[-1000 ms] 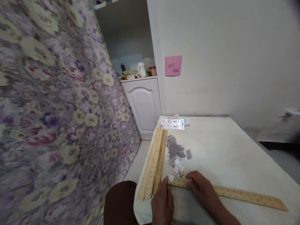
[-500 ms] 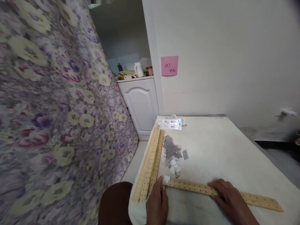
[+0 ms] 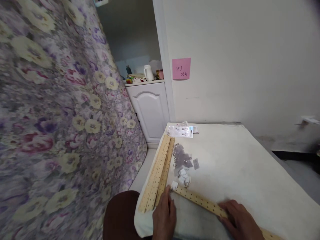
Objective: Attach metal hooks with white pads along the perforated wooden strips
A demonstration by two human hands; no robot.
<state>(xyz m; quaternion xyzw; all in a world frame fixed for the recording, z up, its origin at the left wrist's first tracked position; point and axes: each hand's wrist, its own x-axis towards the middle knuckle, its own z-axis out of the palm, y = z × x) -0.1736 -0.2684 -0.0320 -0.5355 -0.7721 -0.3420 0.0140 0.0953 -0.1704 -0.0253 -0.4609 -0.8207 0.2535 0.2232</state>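
A perforated wooden strip slants across the near part of the table. Its right end runs under my right hand and out toward the bottom edge. My right hand is closed over it, slightly blurred. At the strip's left end sits a small white square hook. My left hand pinches the strip's end there, beside the hook; the exact finger contact is partly hidden. Just beyond lie a pile of white hooks and a heap of grey-backed metal hooks.
More perforated strips lie lengthwise along the table's left edge. Clear plastic packaging rests at the far end of the cloth-covered table. A floral curtain hangs on the left; a white cabinet stands behind.
The wooden strip has turned, its right end swinging nearer to me and downward in view. Its left end and white hook have shifted slightly left and away. Both hands stay on the strip.
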